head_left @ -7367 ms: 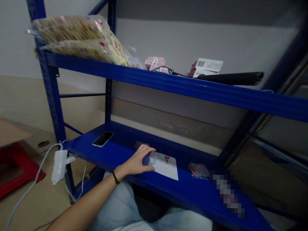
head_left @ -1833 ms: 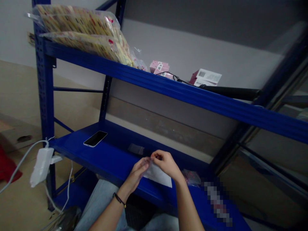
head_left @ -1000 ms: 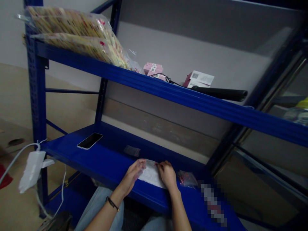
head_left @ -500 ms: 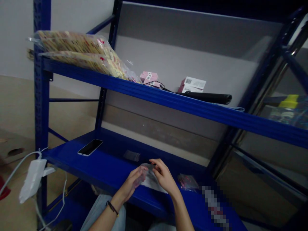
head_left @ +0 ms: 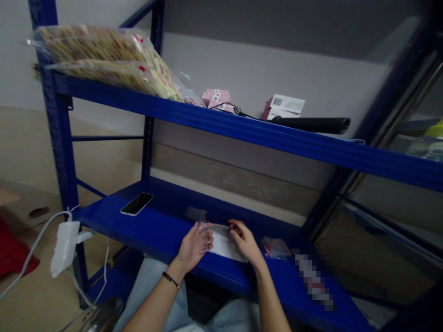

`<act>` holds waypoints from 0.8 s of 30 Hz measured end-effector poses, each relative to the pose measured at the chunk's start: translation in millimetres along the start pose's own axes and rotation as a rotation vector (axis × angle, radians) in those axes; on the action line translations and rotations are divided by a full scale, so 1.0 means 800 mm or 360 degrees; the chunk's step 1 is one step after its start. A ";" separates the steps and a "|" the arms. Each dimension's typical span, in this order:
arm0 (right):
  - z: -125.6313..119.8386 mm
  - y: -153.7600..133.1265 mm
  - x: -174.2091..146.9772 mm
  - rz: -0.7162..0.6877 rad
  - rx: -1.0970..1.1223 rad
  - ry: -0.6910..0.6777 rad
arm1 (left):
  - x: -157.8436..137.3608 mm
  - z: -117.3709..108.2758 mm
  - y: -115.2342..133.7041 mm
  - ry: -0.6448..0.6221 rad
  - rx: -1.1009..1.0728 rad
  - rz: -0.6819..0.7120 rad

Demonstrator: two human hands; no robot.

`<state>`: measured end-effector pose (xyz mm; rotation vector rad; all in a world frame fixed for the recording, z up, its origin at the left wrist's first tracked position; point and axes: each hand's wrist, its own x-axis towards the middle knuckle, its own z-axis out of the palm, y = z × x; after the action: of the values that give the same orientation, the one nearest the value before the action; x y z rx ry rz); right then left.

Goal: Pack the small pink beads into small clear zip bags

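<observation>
My left hand [head_left: 192,249] is closed around a small clear plastic bag [head_left: 205,232], held upright above the lower shelf. Pinkish bits show through it, too small to make out. My right hand [head_left: 245,241] hovers to the right, fingers curled with the tips together; whatever they may hold is hidden. Between and beneath the hands lies a crumpled white sheet [head_left: 224,244]. Beyond my left hand are flat clear bags [head_left: 195,213]. Right of my right hand rests a clear bag with small pink pieces [head_left: 275,248].
A phone [head_left: 137,204] lies on the blue lower shelf [head_left: 166,230]. Overhead, the upper shelf's beam [head_left: 194,115] carries big packed bags [head_left: 104,55], pink boxes [head_left: 216,97] and a black tube-like object [head_left: 311,124]. A white power strip [head_left: 65,246] hangs at left.
My left hand has turned, showing more of its palm and lifting the small bag more upright. My right hand has shifted slightly right, away from the left. The camera view has moved too.
</observation>
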<state>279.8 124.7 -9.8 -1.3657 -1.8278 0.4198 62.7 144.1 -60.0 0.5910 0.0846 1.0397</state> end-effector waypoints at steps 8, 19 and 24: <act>-0.006 -0.137 -0.022 -0.0416 -0.0164 -0.0412 | -0.014 0.030 0.029 -0.0204 0.0218 -0.0327; -0.028 0.022 -0.004 0.0179 -0.0509 -0.0014 | -0.014 0.018 0.068 -0.0184 0.0604 -0.0129; 0.015 0.033 0.004 0.0222 -0.0720 -0.0107 | 0.017 0.015 0.047 0.0073 0.0558 0.0128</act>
<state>287.6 139.5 -34.1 -1.8091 -1.9653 0.1234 44.4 164.3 -27.9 0.8936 0.2894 1.1258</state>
